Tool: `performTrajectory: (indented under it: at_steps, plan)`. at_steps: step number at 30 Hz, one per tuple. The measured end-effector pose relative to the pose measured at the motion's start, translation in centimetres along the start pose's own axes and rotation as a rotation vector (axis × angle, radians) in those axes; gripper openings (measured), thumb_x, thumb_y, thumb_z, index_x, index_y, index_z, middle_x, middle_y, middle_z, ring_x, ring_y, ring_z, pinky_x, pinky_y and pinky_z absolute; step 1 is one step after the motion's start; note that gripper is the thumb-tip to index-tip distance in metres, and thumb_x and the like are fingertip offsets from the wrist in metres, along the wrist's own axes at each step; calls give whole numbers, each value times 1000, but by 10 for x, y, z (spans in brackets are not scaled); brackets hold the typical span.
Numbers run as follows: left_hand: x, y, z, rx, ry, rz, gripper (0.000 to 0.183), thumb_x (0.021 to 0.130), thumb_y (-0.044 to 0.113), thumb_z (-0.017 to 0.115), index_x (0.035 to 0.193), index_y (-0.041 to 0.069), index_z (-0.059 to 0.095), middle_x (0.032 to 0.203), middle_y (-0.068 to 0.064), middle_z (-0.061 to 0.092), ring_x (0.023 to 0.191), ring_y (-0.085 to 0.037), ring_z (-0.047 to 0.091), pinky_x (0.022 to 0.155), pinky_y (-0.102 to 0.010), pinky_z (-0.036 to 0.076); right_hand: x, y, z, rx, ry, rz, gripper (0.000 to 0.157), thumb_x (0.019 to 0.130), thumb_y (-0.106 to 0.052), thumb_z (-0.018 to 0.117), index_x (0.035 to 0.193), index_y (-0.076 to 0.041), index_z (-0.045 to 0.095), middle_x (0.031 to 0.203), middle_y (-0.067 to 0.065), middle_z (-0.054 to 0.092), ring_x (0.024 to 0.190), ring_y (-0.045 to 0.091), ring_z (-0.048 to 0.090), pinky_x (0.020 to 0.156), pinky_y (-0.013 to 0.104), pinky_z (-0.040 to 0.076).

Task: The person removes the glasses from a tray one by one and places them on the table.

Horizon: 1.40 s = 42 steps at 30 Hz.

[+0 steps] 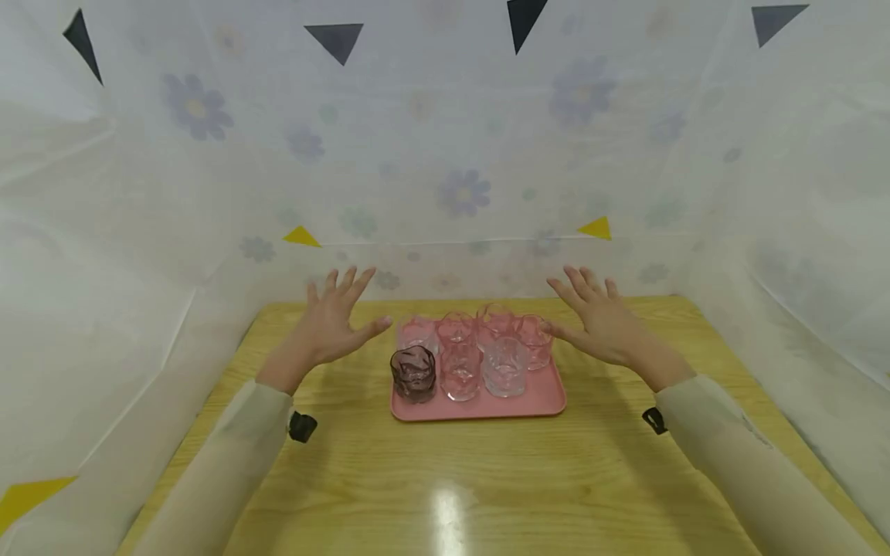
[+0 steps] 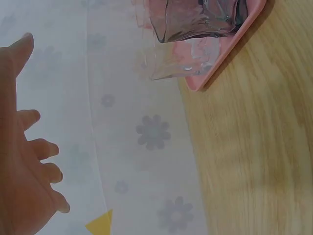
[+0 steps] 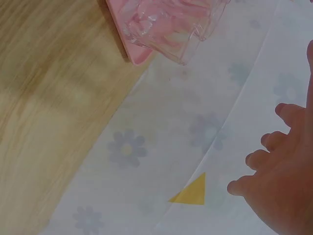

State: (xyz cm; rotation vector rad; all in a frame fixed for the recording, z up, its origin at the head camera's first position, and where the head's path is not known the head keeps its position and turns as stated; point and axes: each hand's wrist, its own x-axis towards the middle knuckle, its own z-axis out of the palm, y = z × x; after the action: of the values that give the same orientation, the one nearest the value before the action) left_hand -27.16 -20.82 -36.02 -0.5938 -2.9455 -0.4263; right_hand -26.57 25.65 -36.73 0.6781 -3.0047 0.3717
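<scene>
Several glasses stand in two rows on a pink tray (image 1: pixel 480 411) on the table. At the front left is a dark purple-grey glass (image 1: pixel 414 376); beside it stand a pink-tinted clear glass (image 1: pixel 461 374) and a clear glass (image 1: pixel 505 369). The back row is partly hidden behind them. My left hand (image 1: pixel 334 320) hovers left of the tray with fingers spread, holding nothing. On the other side, my right hand (image 1: pixel 599 323) is held up, fingers spread, nothing in it. The left wrist view shows the dark glass (image 2: pixel 200 22) near the tray edge.
A wooden table (image 1: pixel 445 479) carries the tray near its far side. White flower-patterned sheeting (image 1: pixel 445 139) encloses the table at the back and both sides. Black and yellow triangles mark the sheeting. Each wrist wears a small black strap.
</scene>
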Motion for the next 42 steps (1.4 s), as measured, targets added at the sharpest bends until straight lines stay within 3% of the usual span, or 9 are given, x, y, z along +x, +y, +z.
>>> performTrajectory:
  at_steps: [4, 14, 17, 19, 21, 24, 28, 36, 42]
  plan:
    - [-8, 1, 10, -95, 20, 25, 94, 99, 70, 54, 171, 28, 10, 176, -23, 11, 162, -51, 3, 123, -80, -5, -10, 4, 12, 5, 7, -17, 85, 105, -58, 56, 171, -20, 18, 177, 20, 5, 163, 47, -1, 126, 76, 1]
    - [-28, 2, 43, -348, 82, 40, 86, 100, 57, 64, 170, 31, 20, 175, -17, 23, 159, -47, 24, 121, -75, 28, -36, 8, 49, 109, -8, -23, 80, 105, -51, 61, 169, -17, 27, 176, 23, 10, 163, 48, 5, 127, 73, 5]
    - [-33, 3, 53, -398, 86, 15, 85, 100, 58, 64, 169, 31, 22, 173, -17, 30, 153, -49, 35, 118, -74, 35, -42, 9, 59, 125, -22, -11, 81, 105, -52, 60, 169, -16, 27, 176, 22, 10, 163, 48, 4, 127, 73, 5]
    - [-36, 2, 60, -423, 87, -2, 85, 100, 59, 64, 169, 32, 24, 171, -18, 34, 134, -49, 58, 115, -73, 40, -45, 10, 65, 131, -27, -8, 81, 105, -52, 60, 168, -14, 28, 176, 22, 11, 163, 48, 5, 127, 73, 5]
    - [-38, 1, 66, -448, 95, -7, 84, 99, 58, 65, 169, 32, 26, 169, -19, 37, 126, -49, 64, 113, -71, 43, -47, 10, 70, 140, -24, -14, 78, 105, -50, 61, 167, -13, 31, 175, 24, 13, 162, 48, 7, 127, 74, 6]
    - [-40, -1, 75, -488, 103, 4, 82, 100, 54, 66, 168, 29, 28, 169, -16, 38, 126, -45, 66, 115, -65, 46, -49, 9, 76, 145, -17, -23, 74, 105, -46, 62, 165, -11, 35, 174, 26, 17, 161, 50, 11, 126, 74, 9]
    - [-41, -3, 87, -557, 118, 17, 79, 100, 47, 69, 167, 24, 33, 166, -12, 44, 147, -40, 50, 118, -55, 46, -52, 6, 82, 152, -31, -28, 73, 105, -43, 64, 164, -10, 38, 172, 27, 22, 160, 52, 15, 126, 74, 11]
    - [-43, -3, 104, -672, 150, 8, 72, 98, 37, 76, 161, 18, 45, 149, -27, 59, 133, -42, 63, 106, -55, 56, -55, 4, 98, 99, -45, -76, 71, 106, -43, 61, 163, -6, 39, 168, 30, 30, 154, 56, 27, 125, 72, 19]
    - [-42, 0, 110, -700, 163, -8, 71, 96, 32, 79, 157, 9, 49, 140, -27, 66, 125, -40, 69, 104, -56, 57, -57, 6, 108, 81, -44, -110, 68, 106, -44, 60, 159, -4, 45, 163, 33, 37, 151, 58, 33, 122, 74, 25]
